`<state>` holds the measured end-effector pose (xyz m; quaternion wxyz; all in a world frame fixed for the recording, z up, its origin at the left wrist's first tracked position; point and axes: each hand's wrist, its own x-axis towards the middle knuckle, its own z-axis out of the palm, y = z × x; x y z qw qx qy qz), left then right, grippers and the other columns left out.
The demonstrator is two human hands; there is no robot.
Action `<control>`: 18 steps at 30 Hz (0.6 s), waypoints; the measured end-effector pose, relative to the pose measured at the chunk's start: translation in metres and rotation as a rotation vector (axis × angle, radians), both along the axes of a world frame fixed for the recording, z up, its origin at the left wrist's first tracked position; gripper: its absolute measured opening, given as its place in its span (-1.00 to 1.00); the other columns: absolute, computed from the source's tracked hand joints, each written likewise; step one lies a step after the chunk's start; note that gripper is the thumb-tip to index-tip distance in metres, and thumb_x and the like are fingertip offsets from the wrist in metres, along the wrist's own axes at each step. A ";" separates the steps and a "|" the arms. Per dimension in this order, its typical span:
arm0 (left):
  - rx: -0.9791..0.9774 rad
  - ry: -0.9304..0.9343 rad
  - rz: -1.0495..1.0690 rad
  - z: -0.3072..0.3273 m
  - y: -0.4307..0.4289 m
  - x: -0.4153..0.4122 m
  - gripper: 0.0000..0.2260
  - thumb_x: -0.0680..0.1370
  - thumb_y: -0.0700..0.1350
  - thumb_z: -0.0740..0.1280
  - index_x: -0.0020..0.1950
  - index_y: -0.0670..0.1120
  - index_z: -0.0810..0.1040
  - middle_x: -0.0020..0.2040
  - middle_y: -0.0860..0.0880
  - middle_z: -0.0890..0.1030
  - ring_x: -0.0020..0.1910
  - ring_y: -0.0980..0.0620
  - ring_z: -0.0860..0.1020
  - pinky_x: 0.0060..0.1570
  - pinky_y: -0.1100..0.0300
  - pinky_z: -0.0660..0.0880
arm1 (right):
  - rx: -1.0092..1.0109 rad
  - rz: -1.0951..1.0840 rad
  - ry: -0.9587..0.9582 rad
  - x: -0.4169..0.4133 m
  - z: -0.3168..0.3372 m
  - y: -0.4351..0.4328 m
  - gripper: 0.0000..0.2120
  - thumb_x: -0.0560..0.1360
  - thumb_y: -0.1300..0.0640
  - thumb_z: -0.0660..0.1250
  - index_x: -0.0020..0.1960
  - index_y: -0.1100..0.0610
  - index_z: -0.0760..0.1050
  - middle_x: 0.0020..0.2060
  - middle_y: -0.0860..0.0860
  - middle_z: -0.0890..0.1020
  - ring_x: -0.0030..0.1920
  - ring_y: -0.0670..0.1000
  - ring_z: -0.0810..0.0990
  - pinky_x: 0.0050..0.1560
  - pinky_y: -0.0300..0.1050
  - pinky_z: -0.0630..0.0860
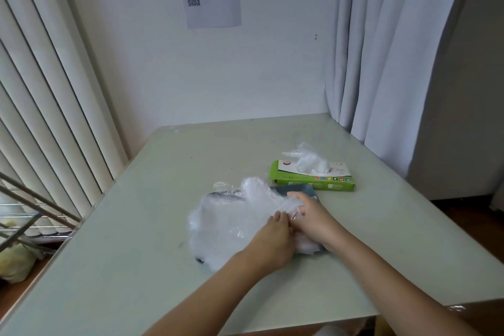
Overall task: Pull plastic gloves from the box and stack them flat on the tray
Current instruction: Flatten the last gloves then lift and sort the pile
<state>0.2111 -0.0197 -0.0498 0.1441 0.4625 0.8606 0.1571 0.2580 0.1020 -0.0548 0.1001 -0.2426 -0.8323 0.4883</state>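
**Stacking, mid-task.** A pile of plastic gloves (231, 221) is lying over the dark tray (297, 189) near the middle of the tabletop (136, 267), and it is looking crumpled rather than flat. The right hand (313, 217) is pinching the top glove (289, 206) between thumb and fingers. The left hand (275, 239) is resting bent fingers on the film; whether they are gripping cannot be told. The green box (313, 181), just behind the tray toward the right edge, is offering another glove (308, 161). Smoothing and further pulls are probably remaining.
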 end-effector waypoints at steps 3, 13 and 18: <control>-0.157 0.131 0.040 -0.010 -0.002 -0.012 -0.58 0.68 -0.12 -0.02 0.50 -0.28 0.12 0.51 -0.21 0.15 0.49 -0.18 0.14 0.44 0.01 0.09 | 0.072 -0.010 0.004 0.003 0.001 0.000 -0.45 0.47 0.28 0.39 0.39 0.06 0.32 -0.32 -0.10 0.37 -0.39 -0.18 0.35 -0.38 -0.43 0.32; -0.373 0.531 0.207 -0.006 -0.033 -0.078 -0.44 0.66 0.11 -0.08 0.57 -0.17 -0.07 0.58 -0.17 -0.07 0.55 -0.13 -0.19 0.43 -0.02 -0.39 | 0.142 -0.056 0.000 0.012 -0.003 0.000 -0.38 0.45 0.33 0.27 0.46 -0.01 0.24 -0.19 0.05 0.60 -0.29 -0.16 0.49 -0.35 -0.48 0.39; -0.395 0.655 0.263 0.010 -0.044 -0.107 -0.46 0.63 -0.02 0.09 0.56 -0.16 0.03 0.57 -0.19 0.00 0.55 -0.20 -0.16 0.41 -0.12 -0.38 | 0.260 -0.100 -0.064 0.015 -0.005 0.000 -0.29 0.44 0.25 0.32 0.50 -0.04 0.14 -0.06 -0.01 0.51 -0.10 -0.01 0.54 -0.03 -0.15 0.51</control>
